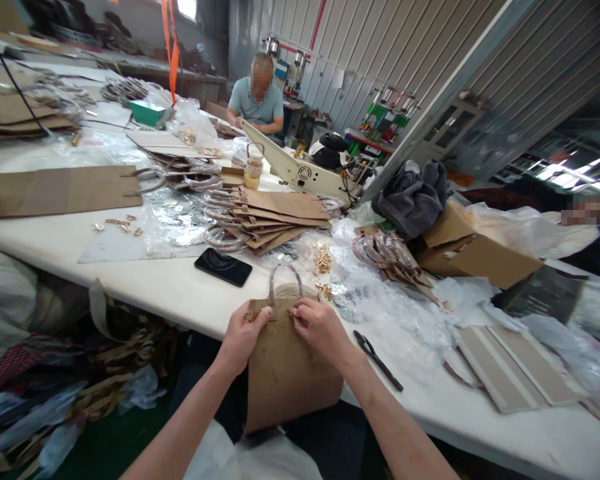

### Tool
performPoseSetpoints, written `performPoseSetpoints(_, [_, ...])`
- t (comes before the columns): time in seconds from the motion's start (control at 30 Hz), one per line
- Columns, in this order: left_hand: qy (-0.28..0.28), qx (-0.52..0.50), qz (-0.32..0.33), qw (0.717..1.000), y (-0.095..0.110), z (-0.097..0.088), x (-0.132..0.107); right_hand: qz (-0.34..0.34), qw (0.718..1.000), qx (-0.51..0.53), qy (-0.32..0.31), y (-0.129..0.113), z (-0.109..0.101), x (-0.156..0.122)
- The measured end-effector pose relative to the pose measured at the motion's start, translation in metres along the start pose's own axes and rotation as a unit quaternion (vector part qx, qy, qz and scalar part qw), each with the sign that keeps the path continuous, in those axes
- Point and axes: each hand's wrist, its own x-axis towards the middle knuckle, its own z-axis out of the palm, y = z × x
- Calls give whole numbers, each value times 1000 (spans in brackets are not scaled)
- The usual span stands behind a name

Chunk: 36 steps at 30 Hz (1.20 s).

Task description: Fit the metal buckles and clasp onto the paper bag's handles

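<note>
A brown bag panel (290,380) with a plastic-wrapped handle (286,268) hangs over the table's front edge, in front of my body. My left hand (245,337) is closed on its upper left edge, thumb beside the foot of the handle. Near the other foot, my right hand (323,331) pinches a tiny gold metal fitting (291,312) against the panel; the fingers partly hide it. Just beyond the handle lie small piles of gold fittings (323,260) on clear plastic.
A black phone (223,267) lies left of the panel, a black pen-like tool (379,361) right of it. Behind are stacked brown panels (280,217) and a drink bottle (253,168). Another person (257,100) sits across the table. A cardboard box (475,247) stands at right.
</note>
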Motion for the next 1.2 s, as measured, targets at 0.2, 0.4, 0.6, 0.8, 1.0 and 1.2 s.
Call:
performPoseSetpoints(0.2, [5, -23, -13, 1000, -1, 2, 1, 36, 999, 28, 24, -3, 5, 0])
performPoseSetpoints(0.4, [19, -12, -29, 999, -3, 5, 5, 20, 999, -13, -22, -2, 1, 1])
performPoseSetpoints(0.6, [37, 18, -30, 999, -5, 5, 7, -12, 998, -14, -56, -1, -6, 1])
performPoseSetpoints(0.8, [38, 26, -37, 998, -2, 6, 7, 50, 997, -25, -62, -5, -2, 4])
performPoseSetpoints(1.0, [40, 20, -40, 998, 0, 7, 9, 23, 990, -108, -89, -13, 1, 3])
performPoseSetpoints(1.2, [36, 1, -60, 998, -3, 6, 10, -26, 987, -107, -120, -10, -9, 4])
